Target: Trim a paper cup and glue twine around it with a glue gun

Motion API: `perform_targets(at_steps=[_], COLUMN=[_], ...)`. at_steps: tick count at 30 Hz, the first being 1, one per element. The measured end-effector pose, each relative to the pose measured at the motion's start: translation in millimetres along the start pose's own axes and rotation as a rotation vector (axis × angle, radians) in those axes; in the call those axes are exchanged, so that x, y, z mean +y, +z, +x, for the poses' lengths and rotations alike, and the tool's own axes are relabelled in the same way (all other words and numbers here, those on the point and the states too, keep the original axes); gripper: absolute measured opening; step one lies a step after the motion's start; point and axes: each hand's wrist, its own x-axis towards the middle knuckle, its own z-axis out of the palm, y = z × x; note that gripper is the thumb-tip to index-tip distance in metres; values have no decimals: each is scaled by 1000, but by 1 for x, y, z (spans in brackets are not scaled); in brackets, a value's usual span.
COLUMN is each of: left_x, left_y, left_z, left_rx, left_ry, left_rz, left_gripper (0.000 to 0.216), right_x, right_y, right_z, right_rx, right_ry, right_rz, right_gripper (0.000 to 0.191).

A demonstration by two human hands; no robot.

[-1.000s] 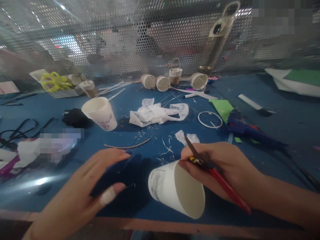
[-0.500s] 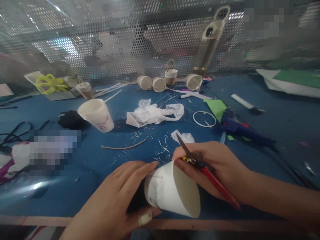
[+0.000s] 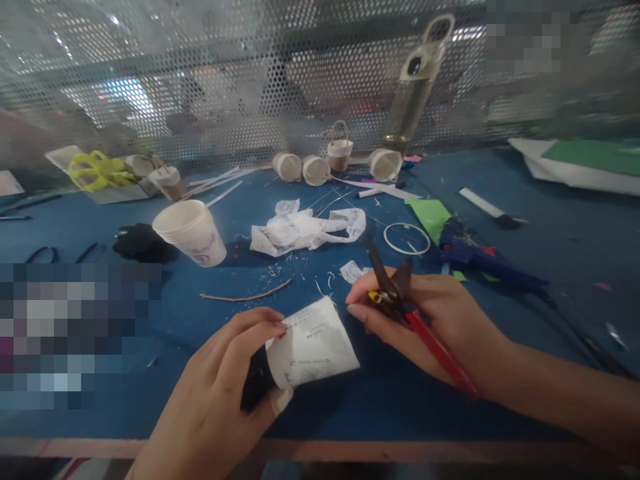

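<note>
Near the table's front edge, my left hand (image 3: 227,373) grips a white paper cup (image 3: 316,347) between fingers and thumb, with a strip of tape round the thumb. The cup lies on its side, its rim turned right; grey print shows on its wall. My right hand (image 3: 425,320), apart from the cup, is closed round red-handled shears (image 3: 400,297). Their dark blades are spread and point up and away. Beyond the hands lie a thin twig-like strip (image 3: 245,297), white scraps and a crumpled white plastic bag (image 3: 305,230).
Stacked paper cups (image 3: 193,230) stand left. A blue glue gun (image 3: 485,260) and a white ring (image 3: 407,239) lie right. Small cup baskets (image 3: 340,155) and a bottle (image 3: 410,93) line the perforated screen. Yellow scissors (image 3: 100,172) sit in a box at back left.
My left hand has turned the cup and drawn it left, so its opening no longer shows. My right hand has come away from the rim, and the shears' blades have spread.
</note>
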Motion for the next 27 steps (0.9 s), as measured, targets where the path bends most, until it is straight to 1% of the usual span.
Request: perform_targets(at_steps=[3,6,9,12,17,24,27], left_x=[-1,0,0,0,-2,-1,0], left_y=[1,1,2,4,5,6,6], left_z=[-1,-1,-1,-2,-3,-4,-4], left_rx=[33,38,31,-4,-46,-14,-13], left_ry=[16,29,27,13,-24,12,21], left_rz=[5,21,48,45,58,123,147], left_gripper=[43,42,43,42,44,41,41], right_x=[-1,-1,-1,-2,-5,-11,-10], right_y=[0,1,0,-1,-2,-2,-1], right_z=[1,1,1,2,4,5,6], right_rx=[-25,-31,-35,-53,-38,-54,-40], right_ry=[96,147,164,155,186,256,236], right_rz=[125,188,187,155,162,192,162], right_gripper=[6,5,5,5,5,8,8])
